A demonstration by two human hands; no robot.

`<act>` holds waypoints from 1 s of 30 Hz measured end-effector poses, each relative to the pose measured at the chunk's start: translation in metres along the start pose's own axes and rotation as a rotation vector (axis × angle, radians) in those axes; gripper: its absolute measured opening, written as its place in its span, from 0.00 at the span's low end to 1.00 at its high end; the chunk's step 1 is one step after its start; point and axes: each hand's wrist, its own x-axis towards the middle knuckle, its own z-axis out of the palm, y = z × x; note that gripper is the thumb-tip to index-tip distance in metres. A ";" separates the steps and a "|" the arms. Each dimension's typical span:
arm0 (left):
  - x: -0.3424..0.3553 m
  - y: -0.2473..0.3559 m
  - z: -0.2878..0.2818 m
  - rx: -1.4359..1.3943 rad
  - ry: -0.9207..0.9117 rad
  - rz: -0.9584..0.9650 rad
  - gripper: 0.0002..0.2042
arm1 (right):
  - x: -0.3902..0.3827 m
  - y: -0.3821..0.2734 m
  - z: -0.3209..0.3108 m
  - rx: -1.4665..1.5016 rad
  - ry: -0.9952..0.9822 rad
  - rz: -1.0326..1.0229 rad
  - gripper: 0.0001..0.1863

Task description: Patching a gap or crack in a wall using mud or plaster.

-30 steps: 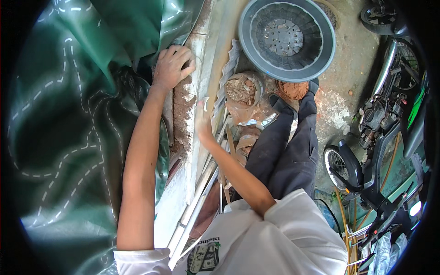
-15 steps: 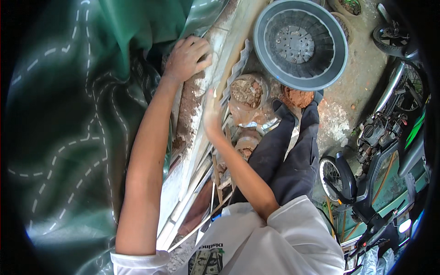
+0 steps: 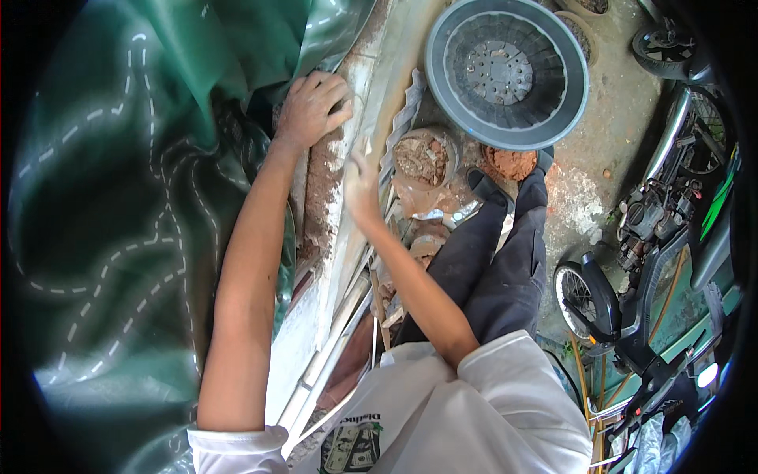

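My left hand (image 3: 313,113) rests with bent fingers on a soil-covered ledge (image 3: 322,178), beside the fold of a dark green sheet (image 3: 110,205) with white dashed lines. What lies under its fingers, if anything, is hidden. My right hand (image 3: 362,192) is against the pale outer side of the ledge, lower and to the right of the left. Its fingers are drawn together, and a small whitish bit shows at their tips, too small to name.
Right of the ledge stand a large grey basin with holes (image 3: 505,75), a pot of rubble (image 3: 421,160) and a container of reddish soil (image 3: 512,162). A wavy grey sheet (image 3: 404,118) leans on the ledge. Motorcycles (image 3: 647,229) stand far right.
The view has shifted slightly, so the basin and pots appear a little farther left. The right hand's fingers have bent a little; the left hand keeps its place on the ledge.
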 end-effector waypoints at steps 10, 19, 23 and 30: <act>0.002 0.001 0.001 -0.001 -0.014 -0.007 0.10 | 0.017 0.028 -0.001 0.135 -0.059 0.426 0.16; 0.005 0.002 0.000 -0.012 -0.002 0.002 0.08 | 0.022 0.014 -0.001 0.113 -0.030 0.309 0.17; 0.004 0.003 -0.001 -0.006 -0.039 -0.042 0.09 | 0.030 0.008 0.000 0.098 0.017 0.057 0.16; 0.000 0.006 -0.004 -0.029 -0.021 -0.055 0.10 | 0.039 0.002 -0.005 0.078 0.035 0.007 0.19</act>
